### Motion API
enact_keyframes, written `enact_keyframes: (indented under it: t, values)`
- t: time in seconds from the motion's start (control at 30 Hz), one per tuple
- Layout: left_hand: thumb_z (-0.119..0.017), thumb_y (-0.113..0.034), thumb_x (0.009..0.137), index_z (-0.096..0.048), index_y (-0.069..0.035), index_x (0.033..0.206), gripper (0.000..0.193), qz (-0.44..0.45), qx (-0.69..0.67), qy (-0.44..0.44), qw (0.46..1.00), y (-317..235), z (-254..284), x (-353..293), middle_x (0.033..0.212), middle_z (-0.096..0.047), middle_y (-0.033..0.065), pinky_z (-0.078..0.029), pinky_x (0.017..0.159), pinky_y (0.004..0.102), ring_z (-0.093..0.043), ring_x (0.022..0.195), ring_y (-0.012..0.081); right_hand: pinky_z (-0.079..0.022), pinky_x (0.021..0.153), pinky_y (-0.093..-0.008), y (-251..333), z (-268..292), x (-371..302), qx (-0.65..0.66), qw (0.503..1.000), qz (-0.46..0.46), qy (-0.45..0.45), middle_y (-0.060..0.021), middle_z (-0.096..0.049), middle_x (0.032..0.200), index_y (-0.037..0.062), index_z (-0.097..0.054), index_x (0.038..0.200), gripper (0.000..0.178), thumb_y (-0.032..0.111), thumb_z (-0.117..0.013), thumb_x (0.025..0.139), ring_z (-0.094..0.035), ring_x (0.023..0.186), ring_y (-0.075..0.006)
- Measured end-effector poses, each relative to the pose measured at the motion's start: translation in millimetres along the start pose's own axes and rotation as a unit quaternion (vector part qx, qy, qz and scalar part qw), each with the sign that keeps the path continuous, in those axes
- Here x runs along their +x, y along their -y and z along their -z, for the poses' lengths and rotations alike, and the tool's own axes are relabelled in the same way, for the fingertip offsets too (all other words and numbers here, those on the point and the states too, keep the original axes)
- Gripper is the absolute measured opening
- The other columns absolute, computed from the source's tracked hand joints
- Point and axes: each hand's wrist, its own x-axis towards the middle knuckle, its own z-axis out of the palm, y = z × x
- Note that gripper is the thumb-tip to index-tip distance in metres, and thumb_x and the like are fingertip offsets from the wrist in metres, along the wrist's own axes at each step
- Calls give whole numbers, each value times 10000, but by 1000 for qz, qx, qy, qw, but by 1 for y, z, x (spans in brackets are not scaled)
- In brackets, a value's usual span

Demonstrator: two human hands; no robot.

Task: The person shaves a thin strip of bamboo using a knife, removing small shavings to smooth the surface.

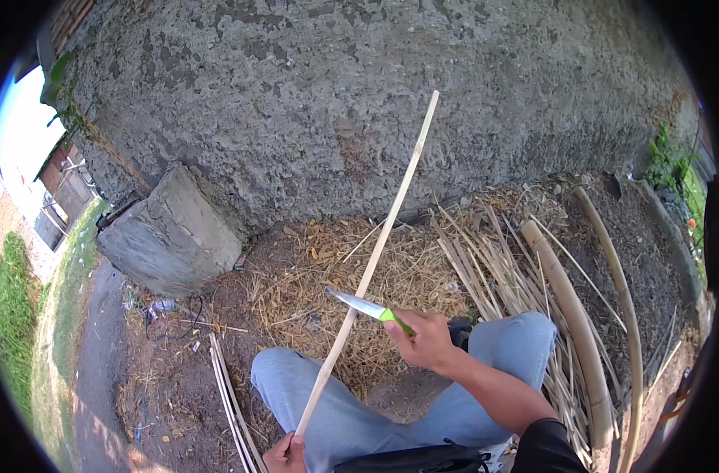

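Observation:
A long pale bamboo strip (388, 222) slants up and away from my lap toward the wall. Low in the picture, my left hand (284, 455) grips its near end, beside my left knee. My right hand (421, 339) is closed round the green handle of a knife (359, 304). The blade points left and crosses the strip around its middle; whether the edge bites into it I cannot tell. Part of the knife's handle is hidden by my fingers.
Split bamboo strips (497, 272) lie heaped on the right, beside a thick bamboo pole (572, 323) and a thinner curved one (615, 292). More thin strips (227, 394) rest at my left. A concrete block (174, 236) stands by the rough wall (296, 102). Shavings (312, 276) cover the ground ahead.

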Motion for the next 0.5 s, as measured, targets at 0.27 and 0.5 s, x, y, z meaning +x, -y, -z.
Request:
enact_keyframes:
  t: [0.27,0.5]
  values:
    - [-650,-73,922,-711,32,1076,196,-152,30,-92,984,-9,-28,15,660,-540,94,-432,569,350,-521,614,174,-435,368,-350,26,-23,-27,-23,994,83,65,-69,-684,701,39,-702,1032,282,277,-729,884,-597,445,-221]
    - [-614,-93,945,-672,33,865,160,-209,112,-151,960,-36,-32,5,672,-570,168,-427,539,392,-545,583,306,-426,364,-358,17,-18,-9,-83,995,63,0,-79,-671,660,44,-700,1001,246,267,-712,898,-589,427,-227]
